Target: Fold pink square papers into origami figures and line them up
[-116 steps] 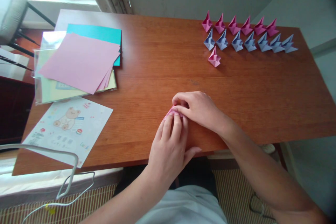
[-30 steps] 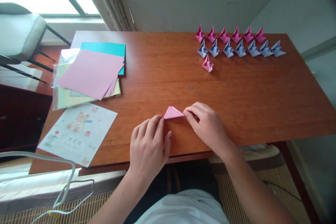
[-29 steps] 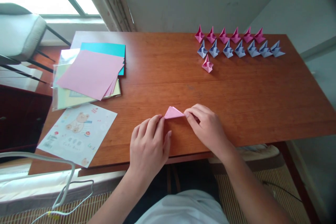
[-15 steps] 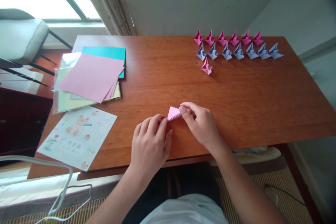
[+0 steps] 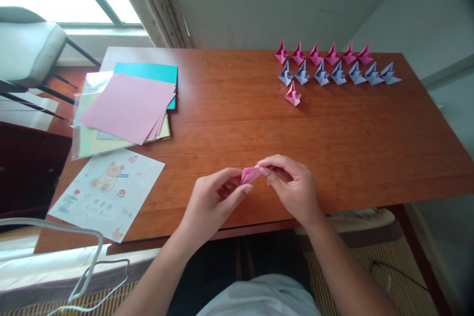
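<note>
A small folded pink origami paper (image 5: 251, 175) is held between both hands near the front edge of the table. My left hand (image 5: 217, 196) pinches its left end between thumb and fingers. At the other end, my right hand (image 5: 291, 183) grips the tip with thumb and forefinger. Farther back stands a finished light pink origami piece (image 5: 293, 94), with a row of blue-grey origami pieces (image 5: 321, 74) and a row of deep pink origami pieces (image 5: 316, 55) behind it.
Pink paper sheets (image 5: 128, 106) lie over turquoise paper (image 5: 148, 73) and a clear packet at the left of the wooden table (image 5: 222, 108). A bear-printed sheet (image 5: 107, 195) lies nearer me. A white cable (image 5: 74, 227) and a chair (image 5: 31, 49) are at the left.
The folded paper has been lifted and tilted toward me. My left hand has turned from palm-down to a thumb-up pinch, and my right hand has come slightly nearer my body.
</note>
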`<state>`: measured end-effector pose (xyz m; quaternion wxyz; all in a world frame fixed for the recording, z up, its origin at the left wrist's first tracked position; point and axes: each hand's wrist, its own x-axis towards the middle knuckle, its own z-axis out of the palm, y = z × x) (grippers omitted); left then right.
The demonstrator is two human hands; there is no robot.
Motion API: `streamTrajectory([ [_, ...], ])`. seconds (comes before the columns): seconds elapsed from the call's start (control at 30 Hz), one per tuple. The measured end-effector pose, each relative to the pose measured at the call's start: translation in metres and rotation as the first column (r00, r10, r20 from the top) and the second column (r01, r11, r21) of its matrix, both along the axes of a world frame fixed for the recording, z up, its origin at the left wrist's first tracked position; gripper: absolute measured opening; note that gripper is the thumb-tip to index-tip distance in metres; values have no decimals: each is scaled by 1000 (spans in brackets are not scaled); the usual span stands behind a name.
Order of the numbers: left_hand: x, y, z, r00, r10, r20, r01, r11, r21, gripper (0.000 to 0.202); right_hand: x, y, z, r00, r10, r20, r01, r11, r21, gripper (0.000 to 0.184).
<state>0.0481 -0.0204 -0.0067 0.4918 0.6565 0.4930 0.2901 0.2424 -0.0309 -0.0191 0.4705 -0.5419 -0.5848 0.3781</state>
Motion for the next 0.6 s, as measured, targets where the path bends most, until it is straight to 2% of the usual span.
streamTrajectory([
  [0.1, 3, -2, 2, 999, -12, 44, 14, 999, -45, 17, -2, -3, -3, 985, -40, -169, 25, 995, -93, 12],
  [0.17, 3, -3, 1, 997, 12, 77, -7, 998, -62, 18, -3, -2, -4, 954, -5, -300, -47, 985, -168, 23],
  [0.23, 4, -3, 0, 994, 19, 111, -10, 996, -87, 18, -4, -1, -4, 928, 36, -370, -125, 967, -220, 25],
  [0.37, 5, -2, 3, 990, -18, 143, 35, 993, -114, 20, -7, 0, 0, 931, 43, -361, -142, 957, -253, 14],
  [0.53, 6, 0, 8, 999, -48, 22, 48, 999, -1, 24, -2, 0, 9, 954, 115, -275, -185, 953, -240, 8],
  [0.6, 5, -1, 7, 998, -52, 42, 53, 998, -24, 23, 1, 0, 11, 952, 140, -274, -213, 941, -262, 10],
])
